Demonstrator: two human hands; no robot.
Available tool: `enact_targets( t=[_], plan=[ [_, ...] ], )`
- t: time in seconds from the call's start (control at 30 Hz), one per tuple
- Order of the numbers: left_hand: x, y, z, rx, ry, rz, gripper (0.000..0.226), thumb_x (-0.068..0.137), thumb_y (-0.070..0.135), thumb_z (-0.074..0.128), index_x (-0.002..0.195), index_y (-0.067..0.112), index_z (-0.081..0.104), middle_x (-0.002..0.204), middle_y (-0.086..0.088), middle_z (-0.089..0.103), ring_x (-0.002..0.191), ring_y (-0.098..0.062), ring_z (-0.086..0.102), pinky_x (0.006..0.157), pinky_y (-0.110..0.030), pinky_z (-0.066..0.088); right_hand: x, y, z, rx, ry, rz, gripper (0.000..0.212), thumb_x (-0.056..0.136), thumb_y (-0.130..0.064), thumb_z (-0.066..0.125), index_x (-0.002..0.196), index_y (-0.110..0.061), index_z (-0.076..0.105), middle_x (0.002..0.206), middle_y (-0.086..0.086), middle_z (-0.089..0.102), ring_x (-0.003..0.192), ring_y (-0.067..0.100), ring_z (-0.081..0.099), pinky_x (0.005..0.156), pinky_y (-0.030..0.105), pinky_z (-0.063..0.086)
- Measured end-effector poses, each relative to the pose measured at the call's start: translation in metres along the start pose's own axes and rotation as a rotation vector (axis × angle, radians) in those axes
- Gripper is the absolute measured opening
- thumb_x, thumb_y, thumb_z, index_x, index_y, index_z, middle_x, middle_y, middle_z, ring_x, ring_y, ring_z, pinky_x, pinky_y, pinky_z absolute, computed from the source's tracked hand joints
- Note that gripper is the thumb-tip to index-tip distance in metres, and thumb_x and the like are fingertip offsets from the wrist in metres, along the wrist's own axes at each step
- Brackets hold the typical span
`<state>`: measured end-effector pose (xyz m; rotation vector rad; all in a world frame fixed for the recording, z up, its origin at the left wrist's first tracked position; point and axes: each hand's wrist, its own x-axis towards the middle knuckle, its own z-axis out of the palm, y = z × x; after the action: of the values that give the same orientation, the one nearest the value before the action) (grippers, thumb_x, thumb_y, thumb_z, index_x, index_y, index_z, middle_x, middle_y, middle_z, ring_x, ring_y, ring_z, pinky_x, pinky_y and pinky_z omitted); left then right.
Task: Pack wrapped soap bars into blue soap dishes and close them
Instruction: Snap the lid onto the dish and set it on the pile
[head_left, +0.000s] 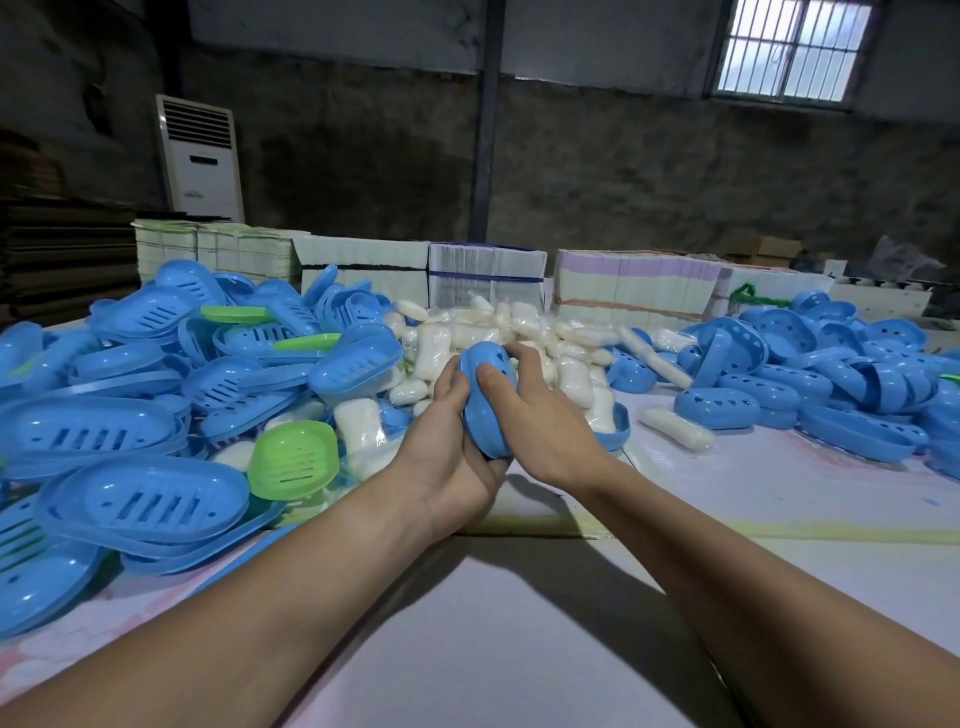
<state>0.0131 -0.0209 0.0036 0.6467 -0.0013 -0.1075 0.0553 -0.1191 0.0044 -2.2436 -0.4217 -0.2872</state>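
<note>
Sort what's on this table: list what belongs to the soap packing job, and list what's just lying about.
Part of the job:
- blue soap dish, held between left hand and right hand
- wrapped soap bars
- slotted blue trays
- blue lids

Just lying about:
- green trays
- bundled flat cartons
- air conditioner

wall (623, 171): dark, stained | barred window (792, 49): daylight | air conditioner (200, 158): white, standing
</note>
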Motion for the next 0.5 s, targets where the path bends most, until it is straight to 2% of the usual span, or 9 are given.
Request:
enact_targets(
  t=[0.13, 0.23, 0.27, 0.37, 0.5],
  plan=[
    [0.0028, -0.0001, -0.0016, -0.011, 0.041, 0.013, 0.035, 0.107, 0.031, 0.043, 0.14, 0.036, 0.053, 0.134, -0.008, 0.066, 0.125, -0.03, 0.061, 0.111, -0.051, 0.043, 0.0011, 0.0023, -0.0011, 0.1, -0.08, 0.064, 0.068, 0.073, -0.079, 0.027, 0.133, -0.046, 0.028, 0.116, 0.006, 0.062, 0.102, 0.026, 0.06, 0.093, 0.044, 0.047],
    [0.0037, -0.0006, -0.0019, -0.011, 0.057, 0.014, 0.035, 0.106, 0.027, 0.047, 0.14, 0.031, 0.052, 0.133, -0.008, 0.066, 0.114, -0.031, 0.064, 0.092, -0.047, 0.052, 0.0027, 0.0044, -0.0048, 0.144, -0.157, 0.078, 0.069, 0.075, -0.078, 0.033, 0.134, -0.043, 0.03, 0.119, 0.003, 0.062, 0.098, 0.02, 0.062, 0.081, 0.037, 0.049],
    [0.0035, -0.0006, -0.0014, -0.004, 0.055, 0.02, 0.035, 0.106, 0.027, 0.048, 0.14, 0.031, 0.052, 0.133, -0.008, 0.066, 0.111, -0.031, 0.065, 0.088, -0.046, 0.052, 0.0037, 0.0049, -0.0058, 0.152, -0.16, 0.069, 0.066, 0.077, -0.076, 0.034, 0.134, -0.043, 0.03, 0.119, 0.003, 0.062, 0.097, 0.019, 0.062, 0.083, 0.038, 0.05],
    [0.0034, -0.0004, 0.0001, 0.011, 0.05, 0.048, 0.033, 0.106, 0.027, 0.047, 0.139, 0.033, 0.052, 0.13, -0.007, 0.067, 0.108, -0.03, 0.066, 0.098, -0.049, 0.049, 0.0043, 0.0051, -0.0058, 0.182, -0.118, 0.044, 0.064, 0.076, -0.076, 0.036, 0.132, -0.046, 0.032, 0.118, 0.002, 0.061, 0.099, 0.018, 0.063, 0.092, 0.043, 0.051],
    [0.0028, -0.0041, 0.0013, 0.035, 0.057, 0.093, 0.032, 0.107, 0.031, 0.044, 0.138, 0.034, 0.053, 0.132, -0.005, 0.065, 0.115, -0.028, 0.065, 0.106, -0.053, 0.045, 0.0023, 0.005, -0.0001, 0.194, -0.074, 0.026, 0.07, 0.071, -0.08, 0.034, 0.133, -0.047, 0.032, 0.118, 0.001, 0.062, 0.101, 0.019, 0.064, 0.095, 0.045, 0.05]
  ],
)
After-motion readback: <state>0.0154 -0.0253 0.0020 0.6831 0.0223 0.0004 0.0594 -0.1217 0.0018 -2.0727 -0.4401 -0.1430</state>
